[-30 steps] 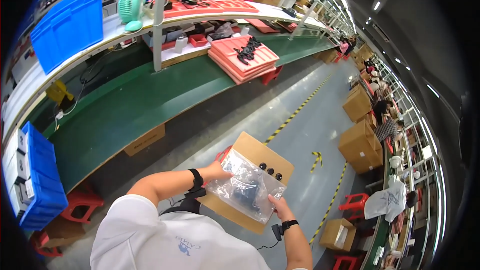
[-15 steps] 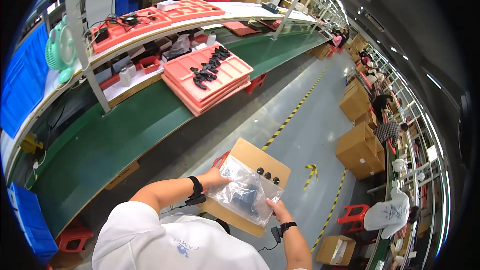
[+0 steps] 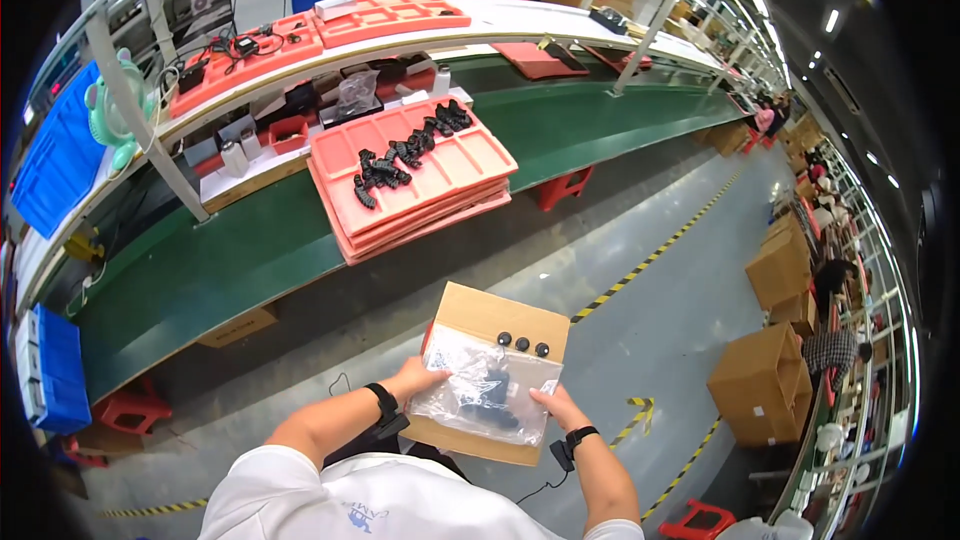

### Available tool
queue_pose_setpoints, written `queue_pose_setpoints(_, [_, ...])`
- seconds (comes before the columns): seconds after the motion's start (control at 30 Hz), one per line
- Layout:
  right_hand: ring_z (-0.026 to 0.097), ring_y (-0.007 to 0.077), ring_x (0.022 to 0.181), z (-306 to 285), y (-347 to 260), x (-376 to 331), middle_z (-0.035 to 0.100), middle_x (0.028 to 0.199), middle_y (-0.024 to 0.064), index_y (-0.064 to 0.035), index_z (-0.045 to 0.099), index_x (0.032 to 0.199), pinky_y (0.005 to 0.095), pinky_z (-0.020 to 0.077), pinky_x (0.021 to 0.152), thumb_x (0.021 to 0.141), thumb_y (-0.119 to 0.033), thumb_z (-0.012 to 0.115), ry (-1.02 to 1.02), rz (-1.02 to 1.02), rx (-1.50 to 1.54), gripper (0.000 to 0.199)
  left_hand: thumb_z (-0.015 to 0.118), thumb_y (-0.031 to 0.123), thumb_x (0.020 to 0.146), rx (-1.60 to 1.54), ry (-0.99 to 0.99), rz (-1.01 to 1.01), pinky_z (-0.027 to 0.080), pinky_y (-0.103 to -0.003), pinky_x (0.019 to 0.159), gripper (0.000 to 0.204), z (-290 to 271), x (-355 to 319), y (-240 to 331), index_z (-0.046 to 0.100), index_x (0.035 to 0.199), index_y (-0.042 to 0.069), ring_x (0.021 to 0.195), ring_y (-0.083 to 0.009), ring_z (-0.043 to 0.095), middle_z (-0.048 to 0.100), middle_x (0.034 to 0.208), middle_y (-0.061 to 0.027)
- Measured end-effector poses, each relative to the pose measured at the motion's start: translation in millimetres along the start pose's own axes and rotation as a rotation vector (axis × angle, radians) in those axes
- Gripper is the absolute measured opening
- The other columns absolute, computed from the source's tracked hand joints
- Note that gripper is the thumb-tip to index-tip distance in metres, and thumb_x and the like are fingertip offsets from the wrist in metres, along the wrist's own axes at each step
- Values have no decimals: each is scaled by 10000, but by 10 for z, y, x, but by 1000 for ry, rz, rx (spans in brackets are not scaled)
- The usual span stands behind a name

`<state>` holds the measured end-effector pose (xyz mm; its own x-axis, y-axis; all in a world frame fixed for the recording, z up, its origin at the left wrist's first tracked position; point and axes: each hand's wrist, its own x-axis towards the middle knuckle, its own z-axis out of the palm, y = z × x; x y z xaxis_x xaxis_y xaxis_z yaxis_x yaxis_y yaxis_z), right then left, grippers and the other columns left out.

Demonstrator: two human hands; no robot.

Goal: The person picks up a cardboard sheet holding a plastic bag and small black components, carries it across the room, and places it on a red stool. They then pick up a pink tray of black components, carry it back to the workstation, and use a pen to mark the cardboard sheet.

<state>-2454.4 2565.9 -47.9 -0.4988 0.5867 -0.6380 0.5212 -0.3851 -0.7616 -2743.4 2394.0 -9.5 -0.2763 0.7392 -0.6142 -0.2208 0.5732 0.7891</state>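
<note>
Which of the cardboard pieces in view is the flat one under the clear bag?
The flat cardboard sheet under the clear plastic bag; the others are closed boxes standing on the floor.

Both hands, left hand and right hand, are gripping a clear plastic bag over a cardboard sheet.

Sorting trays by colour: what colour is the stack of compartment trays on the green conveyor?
Salmon-red, seen clearly in the head view: the stack of trays holds small black parts.

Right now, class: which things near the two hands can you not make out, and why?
Head view:
- Dark item in the clear bag: blurred by crinkled plastic.
- Cardboard sheet: lower part covered by the bag.
- Left hand and right hand: fingertips hidden behind the bag.
</note>
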Motion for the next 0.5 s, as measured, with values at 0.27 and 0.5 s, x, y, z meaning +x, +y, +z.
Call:
queue_pose_setpoints(0.27, [524,232,1079,-491,-390,900,539,1174,141,33,375,1260,344,409,933,731,-162,723,-156,-46,6,663,723,224,759,-62,131,-5,492,-306,769,413,230,995,-390,601,1069,-21,881,-177,619,651,992,-114])
queue_pose_setpoints(0.5, [514,229,1075,-579,-445,1841,533,1168,151,48,367,1242,346,415,929,719,-170,743,-128,17,-92,680,716,202,764,-95,187,1,492,-298,766,383,138,1692,-424,597,1056,-16,869,-167,620,654,978,-110])
